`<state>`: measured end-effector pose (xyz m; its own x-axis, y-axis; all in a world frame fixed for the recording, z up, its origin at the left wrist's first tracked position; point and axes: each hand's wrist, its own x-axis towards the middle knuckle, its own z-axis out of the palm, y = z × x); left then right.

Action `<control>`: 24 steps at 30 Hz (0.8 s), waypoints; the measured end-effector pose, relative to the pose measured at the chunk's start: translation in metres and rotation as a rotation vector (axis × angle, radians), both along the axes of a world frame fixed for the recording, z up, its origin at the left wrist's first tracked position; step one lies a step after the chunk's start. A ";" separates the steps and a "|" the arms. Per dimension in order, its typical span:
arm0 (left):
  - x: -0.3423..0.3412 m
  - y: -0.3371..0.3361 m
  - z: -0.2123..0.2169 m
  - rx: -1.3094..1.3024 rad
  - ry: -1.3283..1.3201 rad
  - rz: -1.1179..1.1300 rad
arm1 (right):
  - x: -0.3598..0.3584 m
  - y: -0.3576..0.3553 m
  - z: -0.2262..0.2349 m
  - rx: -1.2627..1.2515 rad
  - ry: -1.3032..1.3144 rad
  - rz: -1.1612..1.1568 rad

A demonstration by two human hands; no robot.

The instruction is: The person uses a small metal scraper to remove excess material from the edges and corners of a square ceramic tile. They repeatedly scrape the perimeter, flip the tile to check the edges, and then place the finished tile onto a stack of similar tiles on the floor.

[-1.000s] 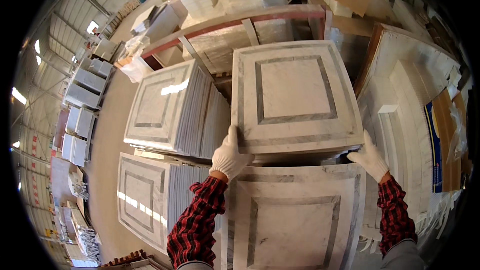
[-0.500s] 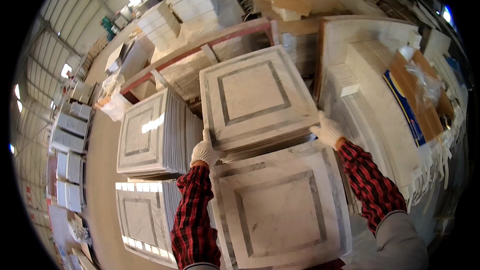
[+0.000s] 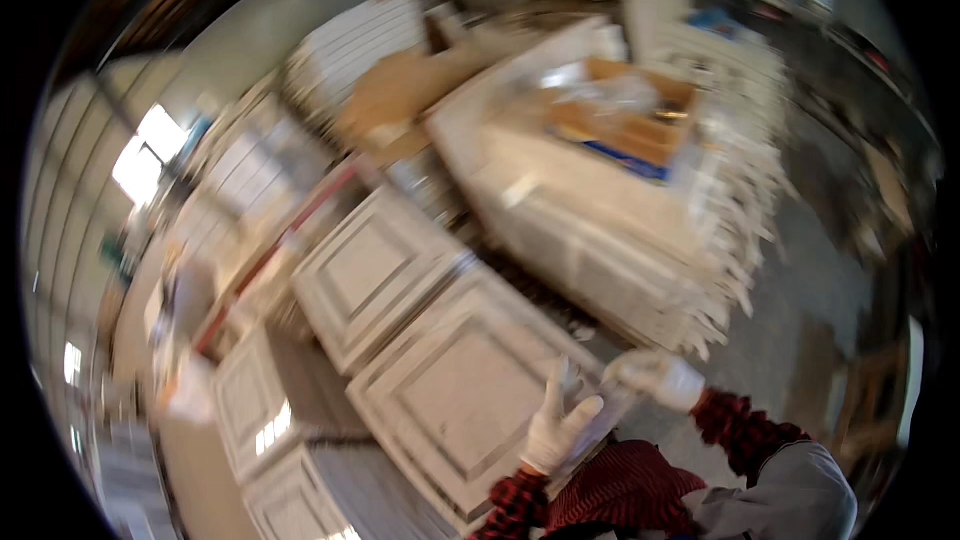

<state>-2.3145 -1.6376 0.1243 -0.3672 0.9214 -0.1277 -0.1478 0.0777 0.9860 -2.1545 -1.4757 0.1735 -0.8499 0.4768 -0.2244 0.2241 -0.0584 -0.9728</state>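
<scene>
Both my hands wear white work gloves, above the near right stack of square marble tiles (image 3: 455, 395). My left hand (image 3: 558, 425) is open, thumb and fingers spread, by the right-hand edge of the top tile. My right hand (image 3: 655, 378) is beside that tile's far right corner, its fingers pointing toward my left hand. Blur hides whether they are closed or touch the tile. Each tile has a grey square band inlaid in pale stone. Another tile stack (image 3: 370, 265) stands directly beyond, with no hand on it.
Two more tile stacks stand at left, one farther (image 3: 245, 395) and one nearer (image 3: 290, 500). A red-edged frame (image 3: 280, 255) runs behind them. Beyond the tiles, a large pale stack with ragged strips (image 3: 735, 230) carries an open cardboard box (image 3: 640, 105). Grey floor (image 3: 770, 340) shows at right.
My view has swung to the right. Both hands have left the far tile stack and come back to the right-hand edge of the near one. The left hand's fingers have spread.
</scene>
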 end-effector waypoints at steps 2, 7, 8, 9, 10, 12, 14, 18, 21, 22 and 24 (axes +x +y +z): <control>0.068 0.023 -0.009 0.094 -0.127 0.042 | 0.051 -0.052 -0.038 -0.227 0.004 -0.209; 0.186 0.062 -0.012 -0.115 -0.014 -0.006 | 0.114 -0.088 -0.114 -0.663 0.300 -0.778; 0.212 0.064 -0.016 -0.184 -0.160 0.004 | 0.135 -0.084 -0.129 -0.646 0.308 -0.765; 0.221 0.073 -0.021 -0.202 -0.141 -0.010 | 0.159 -0.078 -0.056 -0.470 0.092 -0.760; 0.253 0.088 -0.025 -0.220 -0.131 -0.142 | 0.185 -0.073 -0.083 -0.496 0.281 -0.808; 0.309 0.112 -0.041 -0.235 -0.077 -0.334 | 0.229 -0.062 -0.113 -0.637 0.595 -0.880; 0.382 0.140 -0.040 -0.230 -0.047 -0.557 | 0.321 -0.041 -0.139 -0.596 0.678 -0.798; 0.488 0.184 -0.056 -0.244 0.075 -0.844 | 0.426 -0.037 -0.099 -0.562 0.804 -0.964; 0.561 0.221 -0.074 -0.221 0.136 -1.104 | 0.487 -0.017 -0.114 -0.635 0.945 -1.254; 0.592 0.231 -0.077 -0.201 0.146 -1.155 | 0.511 -0.012 -0.117 -0.657 0.914 -1.333; 0.619 0.262 -0.090 -0.150 0.200 -1.214 | 0.530 0.009 -0.119 -0.686 0.875 -1.500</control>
<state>-1.6957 -1.3754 0.0345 0.6885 0.6596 -0.3015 0.2509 0.1734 0.9523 -1.6249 -1.4664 0.0546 0.1744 0.8682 -0.4646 -0.8651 -0.0903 -0.4934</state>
